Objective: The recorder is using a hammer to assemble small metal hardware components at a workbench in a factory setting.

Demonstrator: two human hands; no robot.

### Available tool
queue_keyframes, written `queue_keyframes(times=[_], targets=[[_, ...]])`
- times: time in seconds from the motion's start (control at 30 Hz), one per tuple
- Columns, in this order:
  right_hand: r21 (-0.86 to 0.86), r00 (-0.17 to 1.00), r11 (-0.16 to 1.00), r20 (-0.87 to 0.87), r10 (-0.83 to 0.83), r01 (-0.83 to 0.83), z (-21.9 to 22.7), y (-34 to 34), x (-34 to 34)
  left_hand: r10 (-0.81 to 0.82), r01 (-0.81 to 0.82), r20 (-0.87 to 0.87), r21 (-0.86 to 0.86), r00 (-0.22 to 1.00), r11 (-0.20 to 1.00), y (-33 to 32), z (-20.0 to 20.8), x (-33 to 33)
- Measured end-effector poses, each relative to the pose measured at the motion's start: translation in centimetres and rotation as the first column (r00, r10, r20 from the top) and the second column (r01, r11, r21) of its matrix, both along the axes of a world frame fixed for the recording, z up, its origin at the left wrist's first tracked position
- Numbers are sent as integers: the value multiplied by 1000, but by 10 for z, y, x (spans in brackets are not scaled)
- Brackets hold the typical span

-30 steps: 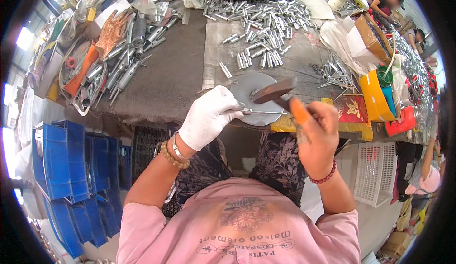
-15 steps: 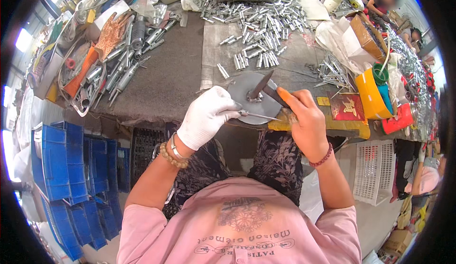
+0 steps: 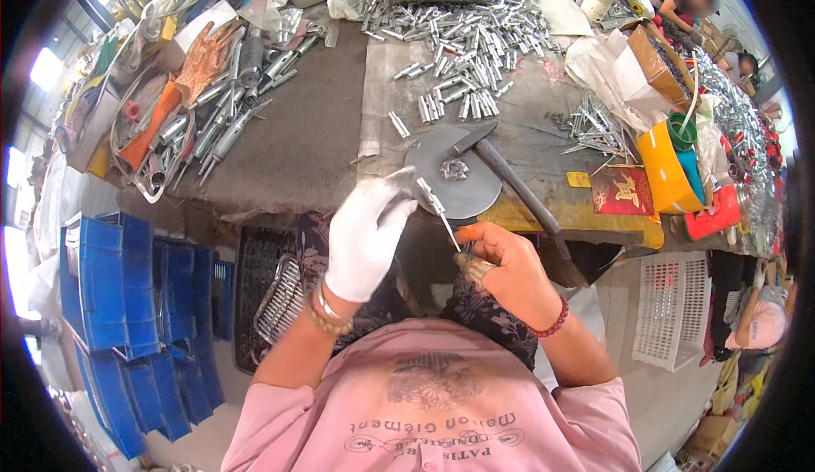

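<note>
Head view, the only one here: a slim metal piece (image 3: 430, 197), thick silver sleeve at one end and thin shaft at the other, is held slantwise just off the near edge of the grey round plate (image 3: 482, 190). The thin end is pinched between thumb and fingertips of the bare right hand (image 3: 514, 270), so that grip is pretty narrow. The gloved left hand (image 3: 365, 238) is held loose, thumb and fingers apart, right beside the sleeve end; whether it's being brushed by the glove can't really be told.

The hammer (image 3: 516, 185) is held by neither hand: its head is rested on the plate, its handle stuck out past the bench edge. More silver sleeves (image 3: 458, 86) are heaped farther back, and thin rods (image 3: 597, 126) are scattered off to the right.

As a guess, it's a handling step rather than striking. For any next move, a steady pinch would be called for, with the sleeve end kept clear of the hammer.
</note>
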State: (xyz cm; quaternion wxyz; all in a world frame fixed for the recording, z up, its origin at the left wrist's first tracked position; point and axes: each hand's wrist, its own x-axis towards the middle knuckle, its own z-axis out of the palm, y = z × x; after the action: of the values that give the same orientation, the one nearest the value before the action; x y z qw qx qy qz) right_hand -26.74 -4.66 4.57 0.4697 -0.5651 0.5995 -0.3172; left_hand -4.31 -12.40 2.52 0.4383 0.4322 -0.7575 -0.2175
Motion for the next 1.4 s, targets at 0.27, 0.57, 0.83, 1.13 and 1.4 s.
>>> queue_keyframes(times=[0.27, 0.57, 0.83, 1.13, 1.4], targets=[[203, 946, 977, 300, -124, 64, -11, 18, 28, 261, 196, -489, 700, 833, 687, 34, -9, -13], [-362, 994, 932, -108, -19, -22, -9, 21, 38, 210, 289, -674, 549, 709, 784, 45, -20, 17], [-831, 750, 526, -461, -474, -179, -44, -52, 0, 701, -533, -59, 606, 710, 591, 77, -87, 199], [-849, 676, 452, -503, -538, -272, -53, -60, 7, 789, -479, 121, 845, 602, 236, 103, -259, 246], [-846, 656, 461, -510, -556, -268, -56, -60, 6, 725, -687, 314, 664, 614, 294, 61, -286, 230]])
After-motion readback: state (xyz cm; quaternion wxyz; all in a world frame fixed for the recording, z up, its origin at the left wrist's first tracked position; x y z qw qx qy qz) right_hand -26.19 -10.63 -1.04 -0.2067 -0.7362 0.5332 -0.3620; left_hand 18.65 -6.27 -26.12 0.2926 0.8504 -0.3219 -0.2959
